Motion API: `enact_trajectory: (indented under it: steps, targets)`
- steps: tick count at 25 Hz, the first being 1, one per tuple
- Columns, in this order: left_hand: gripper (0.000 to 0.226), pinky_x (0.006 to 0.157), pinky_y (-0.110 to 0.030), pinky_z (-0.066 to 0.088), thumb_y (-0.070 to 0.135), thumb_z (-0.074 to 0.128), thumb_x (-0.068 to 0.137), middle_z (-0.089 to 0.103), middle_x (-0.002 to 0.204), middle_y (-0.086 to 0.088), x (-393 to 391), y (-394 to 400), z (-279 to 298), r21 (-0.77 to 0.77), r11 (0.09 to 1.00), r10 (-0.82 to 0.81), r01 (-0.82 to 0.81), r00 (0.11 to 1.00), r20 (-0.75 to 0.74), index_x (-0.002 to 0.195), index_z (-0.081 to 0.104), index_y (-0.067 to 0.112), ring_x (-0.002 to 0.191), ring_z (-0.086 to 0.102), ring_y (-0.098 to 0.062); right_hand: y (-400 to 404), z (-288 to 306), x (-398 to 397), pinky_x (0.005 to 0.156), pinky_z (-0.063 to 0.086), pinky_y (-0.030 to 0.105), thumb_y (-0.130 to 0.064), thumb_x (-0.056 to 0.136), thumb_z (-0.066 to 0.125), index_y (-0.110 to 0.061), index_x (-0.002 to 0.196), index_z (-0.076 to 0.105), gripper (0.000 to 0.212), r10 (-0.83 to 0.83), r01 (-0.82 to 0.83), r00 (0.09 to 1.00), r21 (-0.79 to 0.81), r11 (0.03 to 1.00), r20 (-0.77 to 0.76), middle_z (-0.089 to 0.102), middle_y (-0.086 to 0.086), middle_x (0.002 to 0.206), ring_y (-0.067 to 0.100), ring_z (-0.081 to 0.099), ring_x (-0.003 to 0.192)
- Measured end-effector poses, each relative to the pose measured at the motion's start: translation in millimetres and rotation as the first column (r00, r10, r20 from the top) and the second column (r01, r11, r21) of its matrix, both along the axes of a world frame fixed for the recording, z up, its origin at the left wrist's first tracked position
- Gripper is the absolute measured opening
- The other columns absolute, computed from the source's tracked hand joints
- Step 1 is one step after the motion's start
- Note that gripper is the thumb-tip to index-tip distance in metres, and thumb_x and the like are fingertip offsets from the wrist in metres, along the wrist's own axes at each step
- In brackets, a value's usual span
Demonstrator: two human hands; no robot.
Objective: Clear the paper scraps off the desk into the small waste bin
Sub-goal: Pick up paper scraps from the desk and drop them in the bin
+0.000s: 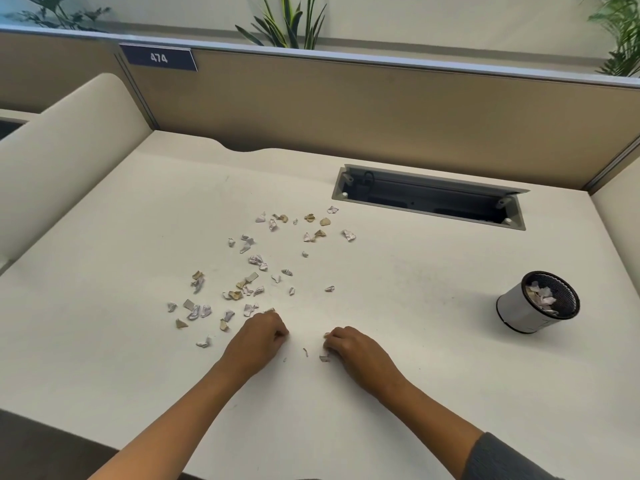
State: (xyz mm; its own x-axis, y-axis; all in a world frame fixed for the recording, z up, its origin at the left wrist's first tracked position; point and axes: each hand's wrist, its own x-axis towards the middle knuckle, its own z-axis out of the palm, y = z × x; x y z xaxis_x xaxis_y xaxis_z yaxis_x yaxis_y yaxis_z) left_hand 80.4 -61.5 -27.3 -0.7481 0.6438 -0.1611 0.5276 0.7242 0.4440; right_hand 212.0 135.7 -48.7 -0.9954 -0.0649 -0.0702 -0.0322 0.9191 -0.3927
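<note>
Several crumpled white and tan paper scraps (256, 261) lie scattered over the middle of the cream desk (398, 289). My left hand (261, 336) rests on the desk at the near edge of the scatter, fingers curled shut, with a scrap edge showing at its knuckles. My right hand (349, 346) lies beside it, fingers closed on small scraps (325, 357) at its fingertips. Two tiny bits lie between the hands. The small white waste bin (519, 310), dark mesh inside, stands at the right and holds several scraps.
An open cable tray (429, 199) is sunk into the desk at the back right. A tan partition with a "474" sign (159, 57) runs behind. A cream side panel (62, 161) rises at the left. Plants stand beyond the partition.
</note>
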Motion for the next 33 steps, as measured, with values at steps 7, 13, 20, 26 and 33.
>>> enact_trajectory:
  steps: [7,13,20,26,33]
  targets:
    - [0.010,0.067,-0.012,0.050,0.014,0.076,0.077,0.072,0.074,0.011,4,13,19,0.154,0.954,0.212,-0.258,0.942,0.260,0.079,0.078,0.024,0.072,0.066,-0.003,36,23,7,0.067,0.047,0.013,-0.018,0.086,0.071,-0.025,0.085,0.079,0.010,-0.453,0.525,0.846,-0.590,0.614,0.281,0.075,-0.006,0.075,0.004,0.067,0.071]
    - [0.007,0.070,-0.029,0.057,0.023,0.083,0.071,0.075,0.068,0.004,15,45,37,0.232,0.877,0.256,-0.420,0.819,0.513,0.073,0.079,0.028,0.069,0.072,-0.014,87,60,40,0.079,0.057,0.021,-0.007,0.083,0.076,-0.011,0.092,0.075,0.011,-0.488,0.536,0.773,-0.828,0.165,0.404,0.075,0.013,0.085,0.018,0.071,0.079]
    - [0.007,0.080,-0.034,0.059,0.019,0.081,0.072,0.075,0.069,0.000,35,97,46,0.323,0.851,0.167,-0.413,0.798,0.580,0.075,0.079,0.025,0.066,0.070,-0.011,191,109,85,0.073,0.056,0.014,-0.013,0.085,0.075,-0.017,0.101,0.074,0.017,-0.765,0.544,0.572,-0.835,0.083,0.297,0.076,0.000,0.082,0.006,0.070,0.077]
    - [0.006,0.075,-0.025,0.058,0.015,0.081,0.074,0.075,0.075,-0.009,49,150,66,0.411,0.797,0.022,-0.443,0.702,0.712,0.080,0.079,0.016,0.071,0.069,-0.017,251,113,115,0.065,0.046,0.018,-0.025,0.081,0.077,-0.028,0.090,0.074,0.010,-0.937,0.783,0.343,-0.573,0.242,0.072,0.074,-0.008,0.083,0.006,0.069,0.081]
    - [0.014,0.077,-0.026,0.060,0.010,0.080,0.074,0.075,0.079,-0.014,84,260,92,0.442,0.841,-0.193,-0.311,0.592,0.782,0.086,0.077,0.004,0.070,0.068,-0.018,267,103,129,0.093,0.055,0.040,-0.017,0.090,0.067,-0.024,0.102,0.074,0.016,-0.953,0.768,0.294,-0.612,0.189,0.074,0.075,0.002,0.099,0.020,0.072,0.090]
